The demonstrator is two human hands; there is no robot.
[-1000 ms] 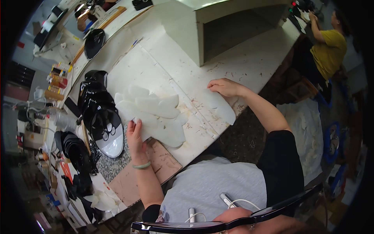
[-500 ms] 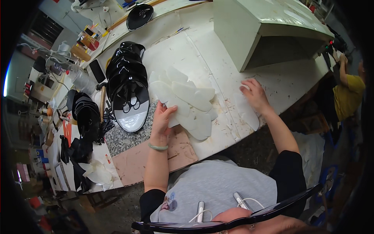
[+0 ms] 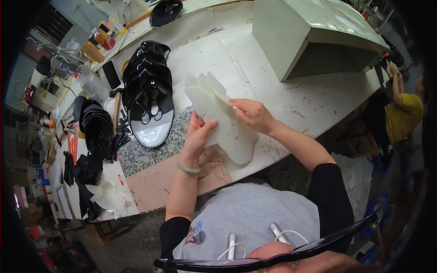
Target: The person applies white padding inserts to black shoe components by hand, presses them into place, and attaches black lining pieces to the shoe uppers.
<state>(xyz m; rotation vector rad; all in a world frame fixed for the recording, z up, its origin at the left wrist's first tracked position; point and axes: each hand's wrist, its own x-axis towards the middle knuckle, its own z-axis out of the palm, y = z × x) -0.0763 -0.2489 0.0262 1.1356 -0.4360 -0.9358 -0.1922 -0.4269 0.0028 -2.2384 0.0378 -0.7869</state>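
Observation:
A bundle of thin, whitish cut sheet pieces [image 3: 227, 127] with rounded ends is held up over the near part of the worktable. My left hand [image 3: 196, 139] grips its left edge, the thumb lying on top of the sheets. On the other side, my right hand [image 3: 254, 115] pinches the upper right edge with fingers and thumb. Several rounded tips fan out at the far end of the bundle. How many pieces each hand holds is hidden. Left of the bundle lies a nested row of glossy black shoe uppers [image 3: 148, 79], its nearest end showing a pale lining.
A speckled stone slab [image 3: 143, 159] and a pinkish board [image 3: 152, 191] lie at the table's near edge. A hammer [image 3: 116, 113], phone [image 3: 111, 74] and more black uppers [image 3: 96, 129] are at left. A pale box [image 3: 280, 43] stands far right; a person in yellow [image 3: 404, 119] sits beyond.
My right hand has moved left from the loose piece on the table to the bundle. The spread-out pieces are now gathered narrower, and the loose piece no longer lies at the right.

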